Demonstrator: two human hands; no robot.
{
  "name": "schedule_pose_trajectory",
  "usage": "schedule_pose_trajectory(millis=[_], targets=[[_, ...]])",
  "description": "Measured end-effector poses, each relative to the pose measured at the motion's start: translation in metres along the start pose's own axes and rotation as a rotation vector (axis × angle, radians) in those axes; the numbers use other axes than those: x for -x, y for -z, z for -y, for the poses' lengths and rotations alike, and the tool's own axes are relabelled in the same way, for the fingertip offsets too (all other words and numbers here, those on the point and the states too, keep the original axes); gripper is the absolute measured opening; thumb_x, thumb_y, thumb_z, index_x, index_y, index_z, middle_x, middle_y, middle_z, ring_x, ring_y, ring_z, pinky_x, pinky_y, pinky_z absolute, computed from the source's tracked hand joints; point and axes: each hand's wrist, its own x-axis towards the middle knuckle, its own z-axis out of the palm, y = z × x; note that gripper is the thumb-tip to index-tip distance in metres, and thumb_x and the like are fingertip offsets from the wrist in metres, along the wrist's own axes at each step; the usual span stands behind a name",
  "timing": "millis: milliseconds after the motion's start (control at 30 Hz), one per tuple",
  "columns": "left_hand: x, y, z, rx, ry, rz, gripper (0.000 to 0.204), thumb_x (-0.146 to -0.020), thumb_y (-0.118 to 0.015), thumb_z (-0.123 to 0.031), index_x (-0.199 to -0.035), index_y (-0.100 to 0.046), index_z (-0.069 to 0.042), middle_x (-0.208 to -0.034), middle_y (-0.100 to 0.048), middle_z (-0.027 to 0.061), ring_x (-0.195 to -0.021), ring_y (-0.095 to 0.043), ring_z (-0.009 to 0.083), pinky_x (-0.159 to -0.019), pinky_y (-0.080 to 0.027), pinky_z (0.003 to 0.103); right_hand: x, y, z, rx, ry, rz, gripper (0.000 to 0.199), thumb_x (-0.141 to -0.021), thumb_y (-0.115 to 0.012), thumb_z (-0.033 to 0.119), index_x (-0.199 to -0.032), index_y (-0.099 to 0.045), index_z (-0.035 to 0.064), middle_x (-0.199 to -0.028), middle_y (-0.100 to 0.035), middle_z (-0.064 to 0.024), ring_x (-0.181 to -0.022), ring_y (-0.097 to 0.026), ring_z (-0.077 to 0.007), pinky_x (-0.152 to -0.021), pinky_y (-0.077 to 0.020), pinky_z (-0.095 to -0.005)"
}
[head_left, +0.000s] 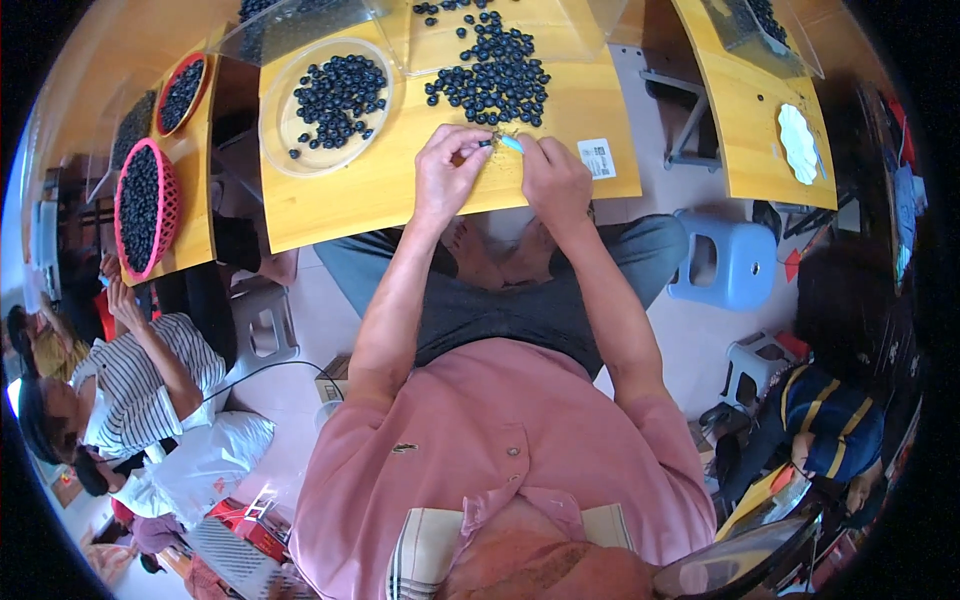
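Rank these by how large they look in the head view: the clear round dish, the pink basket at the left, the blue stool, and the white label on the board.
1. Clear round dish
2. Pink basket and blue stool: these look alike in size; the fisheye rim bends the basket, so I leave them unranked.
3. White label, clearly the smallest.

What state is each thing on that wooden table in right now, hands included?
Left hand: pinching a dark berry at the fingertips.
Right hand: holding a small light-blue tool against the berry.
Clear round dish: partly filled with dark berries.
Loose berry pile: spread on the wooden table.
Pink basket: full of berries.
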Motion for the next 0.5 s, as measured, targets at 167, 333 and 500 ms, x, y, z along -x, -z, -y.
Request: schedule_pose_trajectory(millis=[167,333,500], targets=[[0.0003,-0.0005,-0.0049,-0.044,-0.057,-0.017,0.019,-0.086,-0.081,0.002,-0.104,-0.080,-0.004,-0.094,-0.069,0.0065,-0.078,-0.065,0.0142,-0.071,-0.054,0.027,0.0036,0.0022,-0.0009,0.001,-0.021,0.020,0.025,-0.087,-0.071,0.010,-0.112,-0.072,0.0133,-0.082,-0.057,-0.0037,-0.074,-0.065,-0.0229,-0.064,-0.0539,-0.0379],[0.0022,-0.0008,0.0008,-0.002,-0.042,-0.071,0.017,-0.087,-0.080,0.002,-0.104,-0.079,-0.003,-0.096,-0.070,0.0067,-0.081,-0.066,0.0131,-0.072,-0.054,0.026,0.0064,0.0034,-0.0005,-0.012,-0.015,-0.004,0.026,-0.087,-0.072,0.009,-0.112,-0.072,0.0134,-0.083,-0.057,-0.0046,-0.075,-0.065,-0.0231,-0.065,-0.0535,-0.0381],[0.0009,-0.0019,0.0024,0.036,-0.006,-0.092,0.017,-0.086,-0.082,0.002,-0.102,-0.078,-0.002,-0.099,-0.068,0.0064,-0.080,-0.064,0.0109,-0.072,-0.054,0.026,0.0050,0.0052,-0.0013,-0.041,-0.012,-0.019,0.024,-0.087,-0.072,0.009,-0.111,-0.073,0.0132,-0.082,-0.057,-0.0046,-0.075,-0.065,-0.0230,-0.065,-0.0536,-0.0380]])
